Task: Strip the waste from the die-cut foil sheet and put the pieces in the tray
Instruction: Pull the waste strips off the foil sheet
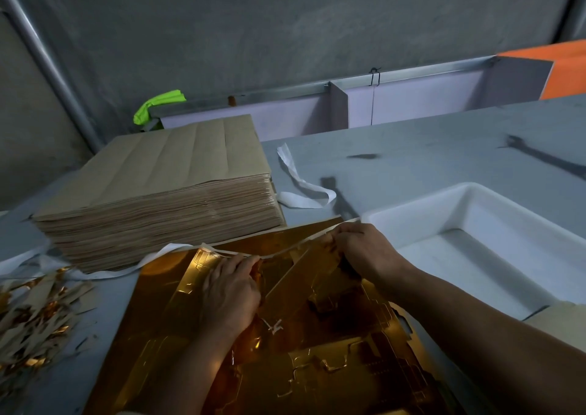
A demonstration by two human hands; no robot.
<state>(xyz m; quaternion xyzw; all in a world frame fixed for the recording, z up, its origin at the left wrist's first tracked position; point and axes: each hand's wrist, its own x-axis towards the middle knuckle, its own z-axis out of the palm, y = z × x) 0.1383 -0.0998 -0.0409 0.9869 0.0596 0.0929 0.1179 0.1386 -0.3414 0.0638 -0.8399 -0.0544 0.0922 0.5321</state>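
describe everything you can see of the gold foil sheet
The foil sheet is gold and mirror-like, scored with die-cut outlines, some pieces already lifting near its middle. It lies flat on the grey table, its near part running out of view. The left hand rests on it and pinches a thin waste strip along the far edge. The right hand pinches the same strip further right. Both forearms cross it.

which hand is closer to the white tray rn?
Right. The right hand pinches the waste strip just left of the tray. The left hand pinches the same strip farther left, over the foil sheet.
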